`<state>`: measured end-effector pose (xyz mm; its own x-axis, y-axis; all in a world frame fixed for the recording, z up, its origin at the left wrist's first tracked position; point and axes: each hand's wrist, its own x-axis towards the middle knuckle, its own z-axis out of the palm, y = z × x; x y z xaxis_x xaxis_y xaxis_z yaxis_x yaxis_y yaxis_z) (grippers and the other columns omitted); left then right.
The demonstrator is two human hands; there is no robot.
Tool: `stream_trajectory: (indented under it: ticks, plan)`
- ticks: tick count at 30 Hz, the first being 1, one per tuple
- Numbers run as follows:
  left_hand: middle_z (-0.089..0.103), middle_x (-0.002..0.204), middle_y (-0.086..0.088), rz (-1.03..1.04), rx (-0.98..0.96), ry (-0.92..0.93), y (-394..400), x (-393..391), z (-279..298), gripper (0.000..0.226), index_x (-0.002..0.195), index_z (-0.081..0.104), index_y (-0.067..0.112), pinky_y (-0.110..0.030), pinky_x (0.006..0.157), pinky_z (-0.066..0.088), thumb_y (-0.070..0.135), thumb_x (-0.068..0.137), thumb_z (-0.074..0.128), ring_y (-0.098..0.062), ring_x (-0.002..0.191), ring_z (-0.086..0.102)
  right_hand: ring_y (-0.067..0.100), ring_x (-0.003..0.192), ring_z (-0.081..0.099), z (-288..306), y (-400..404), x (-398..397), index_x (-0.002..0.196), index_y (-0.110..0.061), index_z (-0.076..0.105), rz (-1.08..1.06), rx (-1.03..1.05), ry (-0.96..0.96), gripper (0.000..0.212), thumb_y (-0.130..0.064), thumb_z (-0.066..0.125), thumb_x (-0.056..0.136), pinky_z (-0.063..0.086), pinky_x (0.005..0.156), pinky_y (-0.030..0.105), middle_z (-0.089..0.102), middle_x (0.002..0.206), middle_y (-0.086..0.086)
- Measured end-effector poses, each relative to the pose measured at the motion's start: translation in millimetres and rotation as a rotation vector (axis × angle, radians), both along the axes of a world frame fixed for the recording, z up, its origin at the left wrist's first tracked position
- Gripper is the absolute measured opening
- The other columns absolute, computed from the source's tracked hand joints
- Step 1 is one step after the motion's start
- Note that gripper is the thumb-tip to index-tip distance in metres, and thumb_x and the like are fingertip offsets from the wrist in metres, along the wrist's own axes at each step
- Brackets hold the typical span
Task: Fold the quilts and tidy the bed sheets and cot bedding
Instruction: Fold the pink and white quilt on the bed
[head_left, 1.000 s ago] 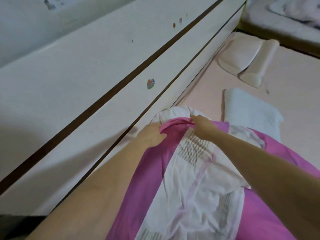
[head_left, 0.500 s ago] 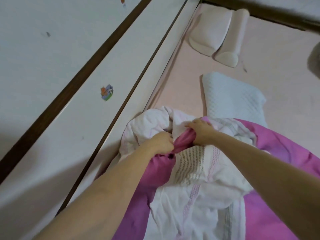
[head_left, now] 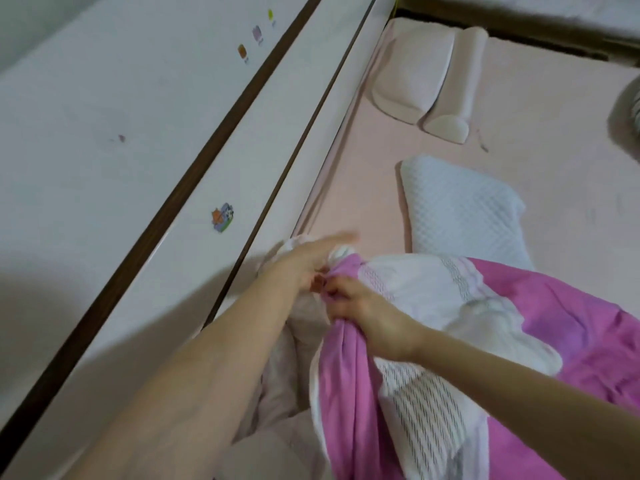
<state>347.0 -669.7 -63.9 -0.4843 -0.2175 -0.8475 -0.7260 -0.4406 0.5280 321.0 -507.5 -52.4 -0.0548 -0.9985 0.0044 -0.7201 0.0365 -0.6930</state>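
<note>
Wall panel, white with a dark strip and a few stickers, fills the left side, running along the bed edge. Left hand next: blurred, fingers look stretched forward over the white bunched end of the quilt, thumb side near the pink hem; whether its grip is pinching cloth or lying loose on top, cannot tell. Right hand meets it just to the right, fingers curled tight on a gathered fold of pink fabric, grip clamped on the quilt edge. Quilt lies crumpled on the pink bed sheet against the wall side, pink cover with white striped panels, spilling toward the lower right corner; not yet folded. Beyond it, a white textured pillow touches or sits partly under the quilt's far edge. Further up, a pale contoured pillow sits near the head of the bed, well apart from the hands. Grey blurred object at far right edge, unclear.

Handling guess: quilt is soft, floppy, light to medium, bulky filling that shifts inside the cover; won't hold shape, likely to slump when lifted. Not fragile, slightly slippery cover. Best hold is at corners or along the hem, both hands spread apart, so the edge pulls straight before folding.
</note>
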Motion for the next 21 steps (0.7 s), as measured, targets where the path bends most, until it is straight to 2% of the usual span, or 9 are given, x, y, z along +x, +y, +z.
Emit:
stream_trajectory:
  ticks: [2,3,5,7,10,13,15,18,21]
  plan:
    - [0.058,0.122,-0.016,-0.262,-0.301,-0.092,16.0,-3.6,-9.2,0.076,0.142,0.033,-0.002,-0.026,0.055,0.049,0.016,0.08,0.073,-0.02,0.082,0.064,0.025,0.11,0.054,3.7,11.1,10.7,0.089,-0.002,0.061,-0.012,0.082,-0.187,0.032,0.011,0.054,0.061,0.045,0.094,0.032,0.057,0.109,0.015]
    - [0.049,0.134,-0.016,-0.415,-0.421,-0.125,22.0,-0.5,-13.1,0.068,0.145,0.028,-0.004,-0.029,0.064,0.05,0.011,0.087,0.062,-0.024,0.097,0.061,0.025,0.101,0.06,10.7,11.1,10.7,0.089,-0.004,0.058,-0.212,0.099,-0.452,0.035,0.009,0.047,0.058,0.05,0.086,0.033,0.059,0.102,0.017]
    - [0.054,0.129,-0.02,-0.65,-0.577,-0.127,32.8,9.2,-16.3,0.04,0.131,0.047,-0.006,-0.03,0.073,0.047,0.009,0.094,0.046,-0.031,0.11,0.057,0.03,0.082,0.066,13.7,4.9,-6.0,0.084,-0.007,0.052,-0.754,0.05,-0.86,0.028,0.01,0.048,0.061,0.057,0.071,0.038,0.061,0.094,0.027]
    - [0.061,0.112,-0.018,-0.673,-0.581,-0.082,40.1,21.4,-10.9,0.029,0.114,0.056,-0.005,-0.027,0.064,0.043,0.007,0.089,0.046,-0.03,0.101,0.06,0.033,0.082,0.066,3.3,-3.3,-34.0,0.085,-0.003,0.054,-1.058,0.141,-0.703,0.013,0.007,0.047,0.08,0.057,0.074,0.042,0.062,0.096,0.03]
    - [0.058,0.079,-0.006,-0.657,-0.507,0.043,47.0,42.7,7.4,0.014,0.08,0.056,0.006,-0.019,0.048,0.038,0.001,0.082,0.043,-0.016,0.066,0.054,0.033,0.084,0.065,-3.9,-17.3,-55.3,0.075,-0.015,0.056,-0.828,0.726,-0.287,0.039,-0.037,0.038,0.101,0.049,0.069,0.031,0.063,0.083,0.02]
    - [0.05,0.06,0.001,-0.758,-0.389,0.106,59.7,66.6,28.0,0.024,0.062,0.047,0.014,-0.014,0.039,0.033,-0.005,0.076,0.045,-0.011,0.053,0.047,0.027,0.079,0.067,-10.9,-23.5,-42.9,0.1,-0.007,0.058,-0.751,1.093,-0.663,0.065,-0.068,0.039,0.09,0.056,0.07,0.034,0.066,0.096,0.019]
    - [0.048,0.059,0.002,-0.84,-0.335,0.14,70.4,78.2,37.9,0.025,0.06,0.045,0.016,-0.017,0.042,0.032,-0.006,0.074,0.045,-0.01,0.052,0.045,0.021,0.084,0.061,-13.8,-24.9,-24.2,0.105,-0.01,0.058,-0.648,1.19,-0.745,0.051,-0.058,0.054,0.089,0.052,0.082,0.033,0.062,0.099,0.01]
    - [0.046,0.057,0.004,-0.794,-0.37,0.133,72.0,85.4,45.4,0.027,0.059,0.044,0.017,-0.018,0.042,0.031,-0.006,0.073,0.043,-0.008,0.05,0.044,0.014,0.066,0.051,5.5,-34.6,-14.9,0.085,-0.013,0.06,-0.541,1.064,-0.212,0.017,-0.029,0.065,0.087,0.042,0.055,0.022,0.056,0.082,0.003]
    - [0.052,0.062,0.002,-0.585,-0.461,0.159,63.2,79.5,59.0,0.016,0.064,0.051,0.02,-0.026,0.052,0.032,0.014,0.078,0.045,-0.017,0.063,0.05,0.022,0.091,0.063,43.2,-65.3,-36.4,0.106,-0.011,0.07,-0.657,0.583,-0.055,0.028,-0.009,0.055,0.082,0.05,0.074,0.025,0.068,0.103,0.006]
